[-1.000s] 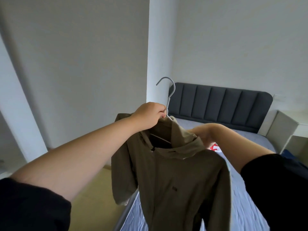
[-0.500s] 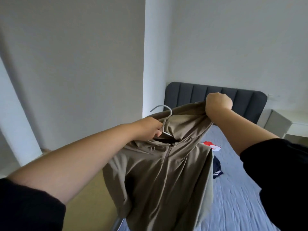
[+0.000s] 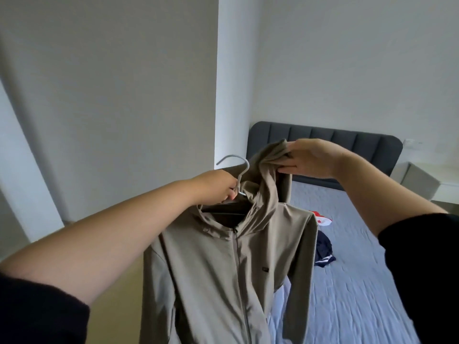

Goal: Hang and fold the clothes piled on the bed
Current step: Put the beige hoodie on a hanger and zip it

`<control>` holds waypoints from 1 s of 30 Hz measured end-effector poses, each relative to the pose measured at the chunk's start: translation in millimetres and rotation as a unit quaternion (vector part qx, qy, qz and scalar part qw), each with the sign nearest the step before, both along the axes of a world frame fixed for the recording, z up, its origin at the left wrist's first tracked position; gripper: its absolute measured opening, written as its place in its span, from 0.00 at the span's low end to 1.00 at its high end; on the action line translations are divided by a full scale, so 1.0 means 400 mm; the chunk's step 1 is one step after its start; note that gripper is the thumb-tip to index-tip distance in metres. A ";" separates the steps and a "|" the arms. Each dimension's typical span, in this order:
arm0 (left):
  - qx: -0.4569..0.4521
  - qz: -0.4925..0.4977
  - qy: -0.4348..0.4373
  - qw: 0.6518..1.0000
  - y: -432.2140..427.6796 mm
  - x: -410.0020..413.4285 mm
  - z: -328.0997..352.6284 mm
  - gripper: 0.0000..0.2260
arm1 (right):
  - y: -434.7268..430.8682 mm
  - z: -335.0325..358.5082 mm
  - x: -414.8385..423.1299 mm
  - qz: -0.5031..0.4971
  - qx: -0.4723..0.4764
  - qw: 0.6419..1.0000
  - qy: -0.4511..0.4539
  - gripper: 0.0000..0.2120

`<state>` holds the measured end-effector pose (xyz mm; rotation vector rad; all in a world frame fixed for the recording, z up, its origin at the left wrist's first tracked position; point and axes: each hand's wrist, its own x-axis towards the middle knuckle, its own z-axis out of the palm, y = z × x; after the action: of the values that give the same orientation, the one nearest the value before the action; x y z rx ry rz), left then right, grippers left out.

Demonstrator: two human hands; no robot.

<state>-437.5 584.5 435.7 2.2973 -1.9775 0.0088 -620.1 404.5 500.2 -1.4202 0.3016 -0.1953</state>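
An olive-brown zip hoodie (image 3: pixel 223 264) hangs from a grey hanger (image 3: pixel 242 173) in mid-air, front side towards me, zipper closed. My left hand (image 3: pixel 218 187) grips the hanger at the base of its hook. My right hand (image 3: pixel 310 157) pinches the hood (image 3: pixel 269 160) and holds it up above the collar. On the blue bed (image 3: pixel 360 281) behind lie a dark navy garment (image 3: pixel 323 252) with white stripes and a red and white garment (image 3: pixel 321 219).
The bed's dark padded headboard (image 3: pixel 347 140) stands against the white wall. A white pillar (image 3: pixel 233 83) rises left of the bed. A pale bedside cabinet (image 3: pixel 417 181) stands at the right. Yellowish floor (image 3: pixel 116 309) shows under my left arm.
My right hand went from under the collar to lifting the hood up and right. The hoodie now hangs straighter with its front facing me. My left hand kept its hold on the hanger.
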 end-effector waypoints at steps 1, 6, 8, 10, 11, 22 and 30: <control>-0.004 -0.010 0.009 1.000 0.004 0.002 0.002 0.11 | -0.007 0.000 -0.010 0.051 -0.008 0.999 -0.016 0.20; -0.009 -0.111 -0.088 0.990 0.017 -0.008 0.018 0.10 | -0.038 -0.082 0.011 -0.135 -0.066 0.988 0.024 0.17; -0.008 -0.136 -0.122 0.983 0.017 -0.014 0.022 0.10 | -0.044 -0.163 0.018 -0.113 -0.167 0.961 0.192 0.19; -0.001 -0.143 -0.151 0.978 0.012 -0.016 0.023 0.10 | -0.036 -0.256 0.020 -0.005 -0.175 0.916 0.361 0.29; 0.000 -0.142 -0.163 0.976 0.010 -0.017 0.023 0.10 | -0.025 -0.297 0.022 0.039 -0.148 0.896 0.417 0.33; -0.007 -0.077 -0.117 0.990 0.049 0.027 0.021 0.11 | 0.017 -0.354 0.082 -0.068 0.059 0.973 0.211 0.06; 0.005 -0.077 -0.094 0.993 0.071 0.023 -0.002 0.10 | -0.047 -0.333 0.021 -0.167 -0.582 0.667 0.435 0.08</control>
<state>-428.3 613.0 434.9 2.2172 -2.2454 0.2102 -611.5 385.6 366.9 -2.6911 1.4433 0.0557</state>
